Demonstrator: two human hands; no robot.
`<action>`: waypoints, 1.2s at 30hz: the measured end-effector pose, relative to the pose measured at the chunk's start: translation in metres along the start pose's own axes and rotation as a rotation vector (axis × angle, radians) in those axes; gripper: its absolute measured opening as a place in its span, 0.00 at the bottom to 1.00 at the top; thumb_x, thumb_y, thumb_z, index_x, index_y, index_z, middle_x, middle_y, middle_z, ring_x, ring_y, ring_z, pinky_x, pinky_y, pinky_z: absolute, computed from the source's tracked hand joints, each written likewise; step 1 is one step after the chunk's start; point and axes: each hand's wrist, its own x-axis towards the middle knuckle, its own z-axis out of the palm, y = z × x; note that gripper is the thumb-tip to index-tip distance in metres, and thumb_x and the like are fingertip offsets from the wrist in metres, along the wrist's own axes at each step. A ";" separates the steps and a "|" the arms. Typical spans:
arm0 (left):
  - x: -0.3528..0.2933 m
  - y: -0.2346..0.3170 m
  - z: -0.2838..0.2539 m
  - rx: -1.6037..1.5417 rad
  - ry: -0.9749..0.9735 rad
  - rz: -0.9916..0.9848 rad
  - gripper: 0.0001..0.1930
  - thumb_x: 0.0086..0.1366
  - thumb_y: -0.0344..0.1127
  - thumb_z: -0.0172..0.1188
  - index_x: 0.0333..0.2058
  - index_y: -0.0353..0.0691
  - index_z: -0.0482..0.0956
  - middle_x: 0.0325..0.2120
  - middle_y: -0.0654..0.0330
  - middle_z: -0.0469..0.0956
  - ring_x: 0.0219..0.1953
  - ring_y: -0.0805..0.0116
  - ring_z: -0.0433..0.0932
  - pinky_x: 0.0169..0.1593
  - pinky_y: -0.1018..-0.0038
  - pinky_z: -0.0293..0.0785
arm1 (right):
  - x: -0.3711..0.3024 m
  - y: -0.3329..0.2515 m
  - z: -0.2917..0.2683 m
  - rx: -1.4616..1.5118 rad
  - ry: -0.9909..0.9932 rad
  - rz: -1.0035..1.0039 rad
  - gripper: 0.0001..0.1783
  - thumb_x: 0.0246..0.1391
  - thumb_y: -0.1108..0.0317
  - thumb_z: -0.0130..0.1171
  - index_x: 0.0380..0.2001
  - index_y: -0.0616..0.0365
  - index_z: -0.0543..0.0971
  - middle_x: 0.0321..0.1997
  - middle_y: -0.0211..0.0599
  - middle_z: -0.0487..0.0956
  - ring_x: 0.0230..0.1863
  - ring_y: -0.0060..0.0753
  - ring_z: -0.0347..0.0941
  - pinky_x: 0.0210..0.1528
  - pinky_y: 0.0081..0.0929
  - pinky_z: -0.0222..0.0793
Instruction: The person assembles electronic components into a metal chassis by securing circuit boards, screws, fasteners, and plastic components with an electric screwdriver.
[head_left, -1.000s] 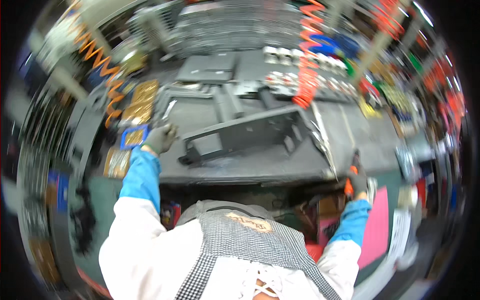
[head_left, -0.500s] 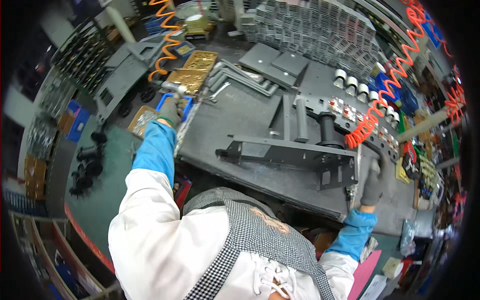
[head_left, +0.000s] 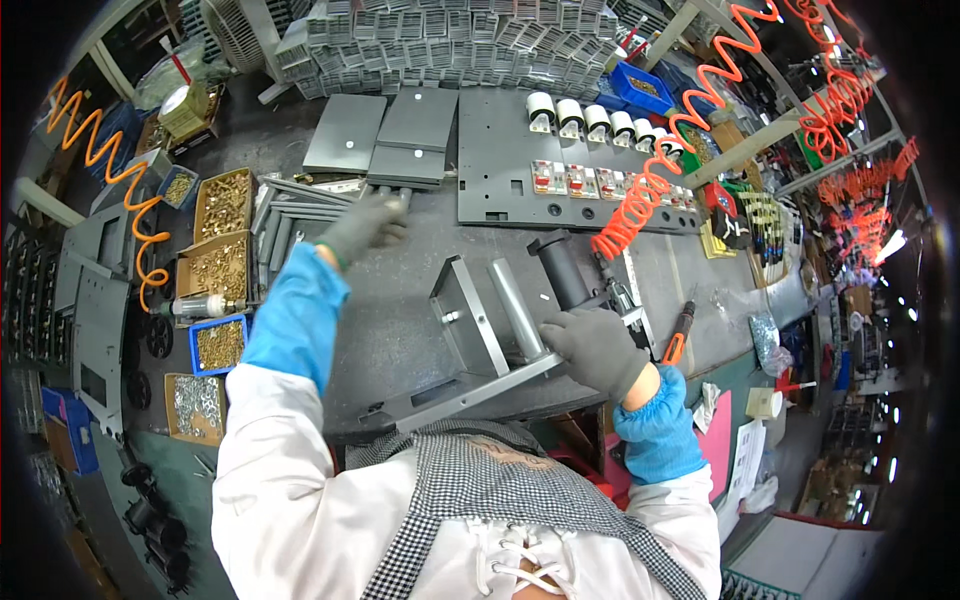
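Observation:
My right hand (head_left: 597,350), in a dark grey glove, is closed over the right end of a grey metal frame (head_left: 470,397) at the near table edge. The frame has a long rail, an upright plate (head_left: 468,318) and a round tube (head_left: 516,310). Just beyond this hand lie a black spool-shaped roller (head_left: 562,272) and a metal air tool (head_left: 622,297) near the coiled hose. My left hand (head_left: 368,230), gloved too, hovers over the table beside a stack of grey bars (head_left: 285,225). Its fingers are curled together; whatever they hold is too small or blurred to name.
On the left stand boxes of brass-coloured screws (head_left: 222,205), a blue tray of small fasteners (head_left: 218,345) and a box of washers (head_left: 195,408). A drilled panel (head_left: 490,150) bears white rollers (head_left: 568,115). An orange-black screwdriver (head_left: 679,333) lies right; a red coiled hose (head_left: 640,205) hangs there.
My left hand has left the blue tray and moved right over the table. My right hand has come from the table's right side onto the frame. The view has turned.

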 end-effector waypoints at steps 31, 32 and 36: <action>0.160 0.020 0.149 -1.241 -0.122 0.071 0.19 0.67 0.35 0.58 0.53 0.33 0.72 0.50 0.49 0.78 0.55 0.56 0.77 0.60 0.55 0.72 | -0.209 -0.099 -0.064 0.409 0.598 0.922 0.07 0.50 0.73 0.67 0.31 0.64 0.81 0.24 0.36 0.75 0.27 0.25 0.72 0.29 0.26 0.67; 0.134 0.015 0.145 -0.685 0.028 0.329 0.18 0.62 0.32 0.62 0.50 0.32 0.75 0.46 0.51 0.80 0.50 0.57 0.79 0.56 0.60 0.74 | -0.226 -0.103 -0.059 0.359 0.622 0.997 0.06 0.50 0.75 0.66 0.31 0.65 0.80 0.23 0.34 0.74 0.27 0.21 0.69 0.28 0.25 0.65; 0.078 -0.062 0.022 0.209 0.289 0.808 0.12 0.53 0.26 0.70 0.38 0.33 0.83 0.37 0.54 0.84 0.41 0.61 0.83 0.47 0.69 0.78 | -0.253 -0.113 -0.067 0.615 0.842 1.185 0.07 0.57 0.73 0.63 0.35 0.66 0.80 0.28 0.23 0.75 0.31 0.17 0.67 0.32 0.21 0.64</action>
